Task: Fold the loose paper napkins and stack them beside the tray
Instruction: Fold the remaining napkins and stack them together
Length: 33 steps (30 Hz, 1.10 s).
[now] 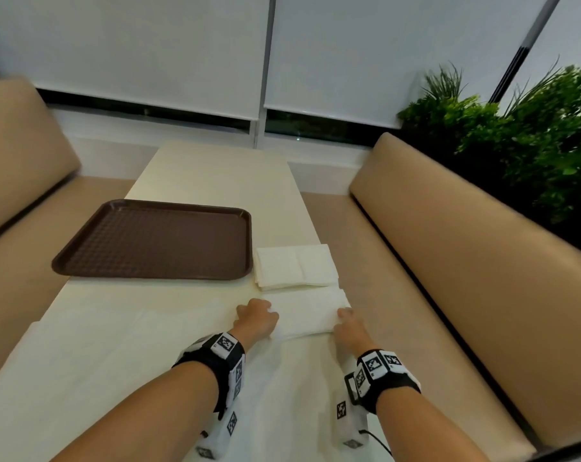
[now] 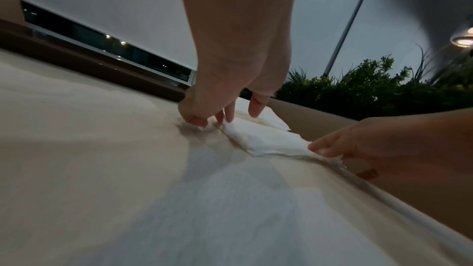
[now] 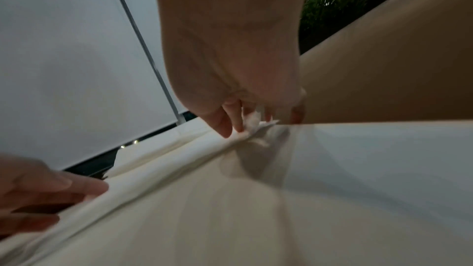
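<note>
napkin [image 1: 307, 313] lies between both hands — each pinching an end.

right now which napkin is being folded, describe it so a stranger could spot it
Start at the brown tray on the table. Just right of it sits a stack of folded napkins, and nearer the person lies one more napkin. Unlike the untouched stack, this one is pinched at both ends, by the left hand and the right hand.

Head cam high, facing fwd/down over table [image 1: 195, 175], wrist cams low, close, both sharing napkin [image 2: 266, 139].
</note>
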Motion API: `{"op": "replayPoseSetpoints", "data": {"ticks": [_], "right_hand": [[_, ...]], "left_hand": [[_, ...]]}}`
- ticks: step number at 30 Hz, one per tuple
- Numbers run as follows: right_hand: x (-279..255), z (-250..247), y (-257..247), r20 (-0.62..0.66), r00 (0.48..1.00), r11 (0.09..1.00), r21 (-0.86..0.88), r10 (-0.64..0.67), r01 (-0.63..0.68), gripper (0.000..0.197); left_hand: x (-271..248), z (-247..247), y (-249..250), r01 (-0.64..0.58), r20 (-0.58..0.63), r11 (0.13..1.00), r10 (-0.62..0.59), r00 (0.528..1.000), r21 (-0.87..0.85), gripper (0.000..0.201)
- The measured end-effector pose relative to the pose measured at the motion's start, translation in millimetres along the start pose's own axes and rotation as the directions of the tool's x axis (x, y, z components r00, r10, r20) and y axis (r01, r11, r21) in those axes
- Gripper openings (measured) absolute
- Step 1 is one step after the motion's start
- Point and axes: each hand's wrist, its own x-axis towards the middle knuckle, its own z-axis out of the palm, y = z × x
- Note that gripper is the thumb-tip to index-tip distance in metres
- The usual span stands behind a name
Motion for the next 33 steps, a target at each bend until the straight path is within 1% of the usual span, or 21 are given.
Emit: {"op": "replayPoseSetpoints", "data": {"ticks": [2, 3, 4, 5, 6, 8, 9, 10, 11, 12, 14, 15, 16, 18, 20, 22, 23, 25, 27, 30, 33], "right_hand": [[-3.4, 2.9, 1.5, -0.012, 0.999, 0.992, -0.12, 0.031, -0.032, 0.049], [-5.2, 2.4, 0.4, -0.015, 0.999, 0.99, -0.132, 0.05, -0.051, 0.05], [-7.6, 0.7, -3.0, -0.022, 0.999, 0.992, -0.117, 0.042, -0.044, 0.052], [-9.3, 0.1, -7.7, -0.044, 0.999, 0.997, -0.078, 0.014, -0.018, 0.055], [-14.1, -1.0, -15.1, -0.083, 0.996, 0.999, -0.044, -0.028, 0.024, 0.058], [-28.5, 0.9, -33.1, -0.16, 0.978, 0.991, -0.04, -0.135, 0.131, 0.057], [-38.4, 3.5, -43.5, -0.148, 0.968, 0.979, -0.062, -0.203, 0.195, 0.054], [-49.1, 7.4, -54.1, -0.085, 0.958, 0.96, -0.078, -0.275, 0.269, 0.051], [-62.0, 13.3, -64.1, 0.013, 0.939, 0.936, -0.076, -0.343, 0.343, 0.048], [-75.0, 20.5, -73.2, 0.127, 0.908, 0.91, -0.062, -0.399, 0.409, 0.044], [-98.6, 40.3, -89.5, 0.333, 0.823, 0.863, -0.054, -0.46, 0.503, 0.042], [-107.6, 53.0, -97.0, 0.402, 0.79, 0.844, -0.075, -0.462, 0.531, 0.044], [-114.3, 67.0, -103.5, 0.45, 0.77, 0.826, -0.113, -0.452, 0.552, 0.049], [-124.7, 93.3, -115.2, 0.498, 0.758, 0.786, -0.216, -0.422, 0.58, 0.063], [-133.7, 113.5, -124.6, 0.504, 0.756, 0.729, -0.31, -0.419, 0.611, 0.076], [-142.7, 126.8, -129.8, 0.487, 0.746, 0.656, -0.384, -0.454, 0.65, 0.081], [-146.0, 131.9, -131.1, 0.473, 0.744, 0.633, -0.406, -0.472, 0.659, 0.08], [-150.4, 137.6, -132.4, 0.457, 0.758, 0.652, -0.402, -0.466, 0.643, 0.072], [-153.1, 139.2, -134.6, 0.462, 0.771, 0.671, -0.402, -0.438, 0.623, 0.066], [-156.0, 139.5, -138.3, 0.477, 0.761, 0.661, -0.402, -0.439, 0.633, 0.06], [-156.6, 135.4, -139.3, 0.503, 0.755, 0.761, -0.258, -0.42, 0.595, 0.051]], "left_hand": [[-7.3, 1.4, 2.2, -0.038, 0.006, 0.984, 0.037, 0.999, 0.177, 0.042], [-13.5, 0.0, 4.8, -0.071, 0.0, 0.978, 0.073, 0.997, 0.195, 0.042], [-20.4, -4.1, 7.7, -0.106, -0.008, 0.979, 0.109, 0.994, 0.174, 0.043], [-28.2, -12.5, 9.9, -0.136, -0.026, 0.985, 0.14, 0.99, 0.11, 0.042], [-37.8, -24.6, 10.6, -0.164, -0.058, 0.986, 0.165, 0.985, 0.007, 0.04], [-62.2, -56.7, 5.4, -0.235, -0.12, 0.946, 0.213, 0.97, -0.225, 0.029], [-78.6, -74.8, -2.0, -0.272, -0.133, 0.913, 0.242, 0.961, -0.305, 0.024], [-97.7, -93.5, -11.6, -0.304, -0.138, 0.884, 0.273, 0.952, -0.354, 0.021], [-119.5, -110.2, -24.6, -0.326, -0.136, 0.868, 0.296, 0.945, -0.374, 0.019], [-141.4, -124.7, -39.2, -0.334, -0.14, 0.862, 0.304, 0.942, -0.38, 0.019], [-181.5, -146.3, -75.6, -0.305, -0.167, 0.873, 0.259, 0.951, -0.381, 0.019], [-200.1, -153.5, -96.5, -0.283, -0.178, 0.879, 0.23, 0.957, -0.384, 0.019], [-218.4, -158.4, -116.7, -0.264, -0.185, 0.881, 0.205, 0.961, -0.392, 0.018], [-249.2, -160.8, -157.0, -0.211, -0.195, 0.886, 0.14, 0.971, -0.414, 0.015], [-275.9, -157.7, -193.9, -0.14, -0.206, 0.886, 0.052, 0.977, -0.441, 0.014], [-296.9, -152.0, -225.8, -0.099, -0.226, 0.881, -0.01, 0.974, -0.462, 0.011], [-305.7, -149.4, -238.3, -0.087, -0.24, 0.881, -0.031, 0.97, -0.465, 0.012], [-318.7, -144.9, -258.5, -0.066, -0.267, 0.87, -0.077, 0.961, -0.489, 0.013], [-326.1, -143.6, -272.7, -0.055, -0.304, 0.859, -0.12, 0.945, -0.509, 0.022], [-333.2, -145.3, -278.2, -0.057, -0.333, 0.85, -0.142, 0.932, -0.523, 0.024], [-334.7, -148.7, -275.0, -0.084, -0.341, 0.858, -0.11, 0.934, -0.507, 0.025]]}}
